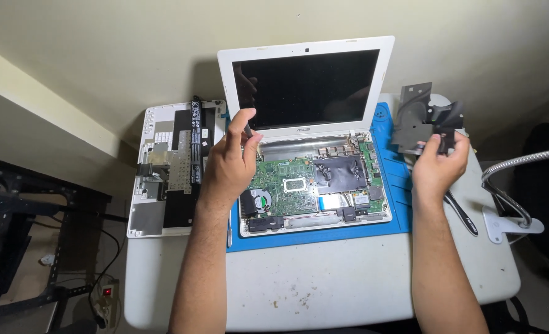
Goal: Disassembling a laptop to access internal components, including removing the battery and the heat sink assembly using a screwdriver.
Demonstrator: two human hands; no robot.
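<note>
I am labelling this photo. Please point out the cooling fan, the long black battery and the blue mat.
cooling fan (263,200), head view, fan centre.
long black battery (196,139), head view, mid-length.
blue mat (399,185), head view, bare right strip.

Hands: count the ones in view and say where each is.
2. Left hand at the open laptop's left hinge corner; right hand off its right side, holding a dark sheet.

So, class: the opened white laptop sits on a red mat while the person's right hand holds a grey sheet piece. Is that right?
Not quite. The mat under the white laptop is blue, not red, as the head view shows. The rest stands: the right hand holds the grey sheet piece.
</note>
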